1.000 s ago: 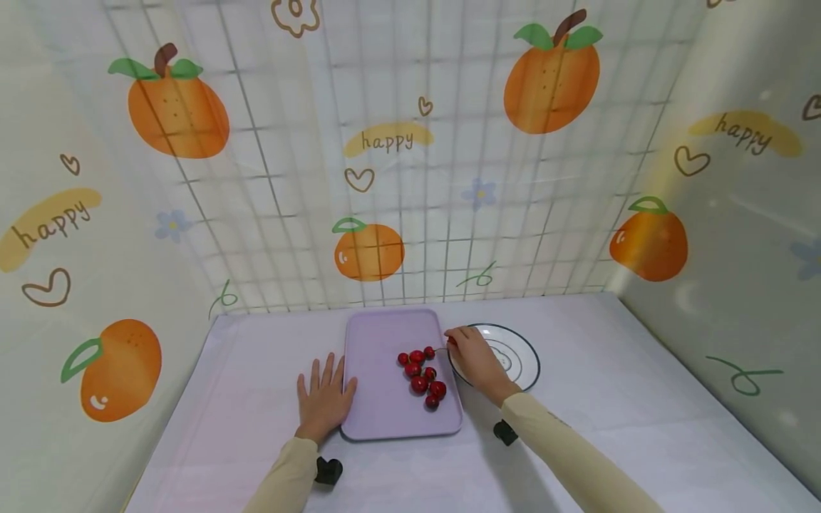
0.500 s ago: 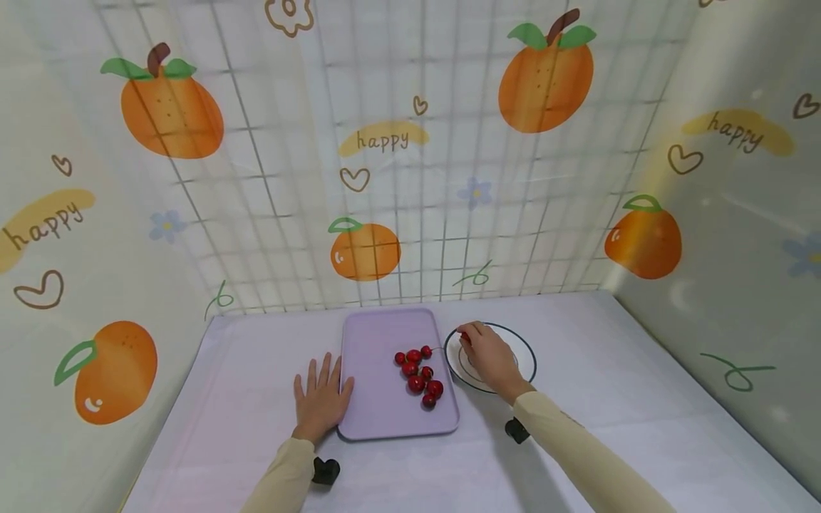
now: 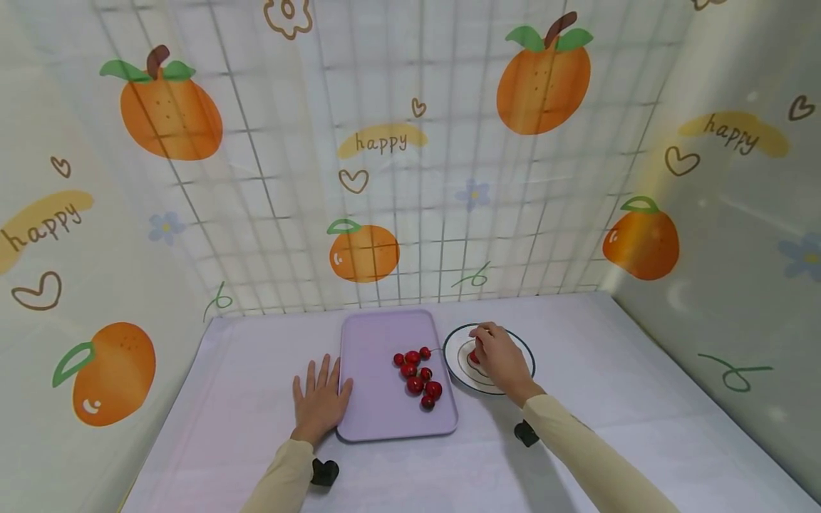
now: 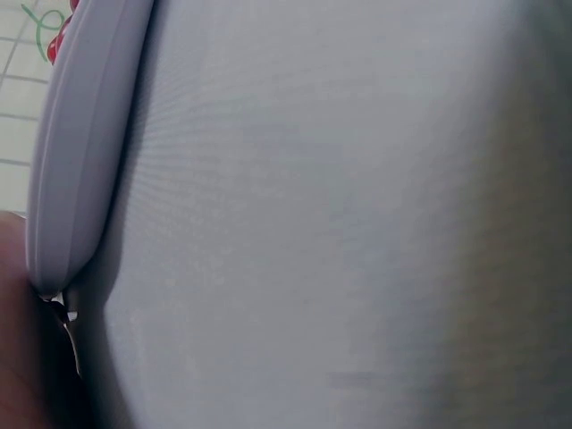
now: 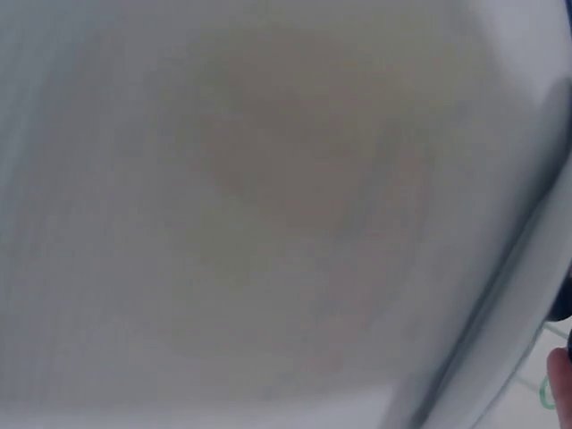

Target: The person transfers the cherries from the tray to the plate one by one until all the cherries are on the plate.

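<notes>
On the lilac tray [image 3: 372,399], several dark red cherries [image 3: 415,385] lie in a cluster toward the right side; one has a thin stem poking over the rim. My left hand [image 3: 321,402] lies with fingers spread at the tray's left edge, its thumb touching the rim. Over the white plate [image 3: 457,360] with a dark rim line, my right hand [image 3: 503,360] reaches in from the right. Its fingertips pinch a red cherry [image 3: 474,357], partly hidden by the fingers, low over the plate's middle. In the left wrist view the tray's side [image 4: 85,152] shows close up.
A white cloth [image 3: 596,399] covers the table. Behind it hangs a pale curtain [image 3: 442,171] printed with oranges, and similar sheets close both sides. A black wrist mount [image 3: 325,472] sits under the left cuff, another black mount [image 3: 527,433] under the right.
My right hand has moved right from the tray's edge to the middle of the plate, carrying the cherry. The left hand stays by the tray.
</notes>
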Tool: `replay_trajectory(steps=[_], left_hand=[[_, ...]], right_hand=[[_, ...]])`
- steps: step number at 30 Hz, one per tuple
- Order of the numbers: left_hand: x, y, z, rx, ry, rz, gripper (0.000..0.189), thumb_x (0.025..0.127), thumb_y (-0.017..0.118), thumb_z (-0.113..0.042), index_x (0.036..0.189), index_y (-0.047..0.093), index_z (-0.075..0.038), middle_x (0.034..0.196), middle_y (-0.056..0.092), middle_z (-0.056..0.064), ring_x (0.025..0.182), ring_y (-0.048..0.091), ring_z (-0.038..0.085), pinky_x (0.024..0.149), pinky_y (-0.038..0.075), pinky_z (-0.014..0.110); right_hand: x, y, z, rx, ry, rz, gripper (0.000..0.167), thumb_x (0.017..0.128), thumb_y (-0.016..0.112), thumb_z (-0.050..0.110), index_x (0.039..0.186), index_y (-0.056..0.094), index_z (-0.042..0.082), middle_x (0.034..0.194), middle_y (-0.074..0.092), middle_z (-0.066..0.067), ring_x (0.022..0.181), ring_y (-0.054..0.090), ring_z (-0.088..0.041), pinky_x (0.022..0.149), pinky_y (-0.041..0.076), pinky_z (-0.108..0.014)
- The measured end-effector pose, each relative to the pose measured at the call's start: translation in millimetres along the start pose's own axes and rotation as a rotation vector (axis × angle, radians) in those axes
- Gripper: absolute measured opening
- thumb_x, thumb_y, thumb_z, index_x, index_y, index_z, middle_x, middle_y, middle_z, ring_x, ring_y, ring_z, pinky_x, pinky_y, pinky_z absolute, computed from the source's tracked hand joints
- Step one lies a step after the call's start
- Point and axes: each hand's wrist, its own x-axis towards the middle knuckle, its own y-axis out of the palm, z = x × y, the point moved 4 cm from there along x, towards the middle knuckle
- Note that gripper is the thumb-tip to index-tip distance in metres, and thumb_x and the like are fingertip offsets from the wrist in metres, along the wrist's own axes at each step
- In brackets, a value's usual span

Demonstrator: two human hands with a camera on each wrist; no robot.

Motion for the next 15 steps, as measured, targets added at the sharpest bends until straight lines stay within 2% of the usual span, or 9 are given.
replay_trajectory(steps=[7, 15], left_hand=[[-0.8, 0.6, 1.4, 0.005, -0.005, 0.006, 0.067, 0.106, 0.034, -0.052, 0.163, 0.029, -0.018, 0.175, 0.018, 0.006, 0.163, 0.006, 0.038, 0.128, -0.003, 0.065], [-3.2, -3.3, -2.6, -0.007, 0.002, -0.002, 0.064, 0.106, 0.039, -0.046, 0.161, 0.033, -0.015, 0.173, 0.023, 0.008, 0.162, 0.010, 0.039, 0.127, 0.000, 0.067]], right_hand=[[-4.7, 3, -7, -0.008, 0.052, 0.004, 0.019, 0.097, 0.063, 0.007, 0.112, 0.071, -0.001, 0.120, 0.066, -0.020, 0.116, 0.062, -0.039, 0.093, 0.058, -0.054], [-11.6, 10, -12, -0.010, 0.126, 0.107, 0.027, 0.103, 0.056, 0.019, 0.118, 0.070, 0.001, 0.127, 0.063, -0.019, 0.117, 0.058, -0.039, 0.093, 0.057, -0.056]])
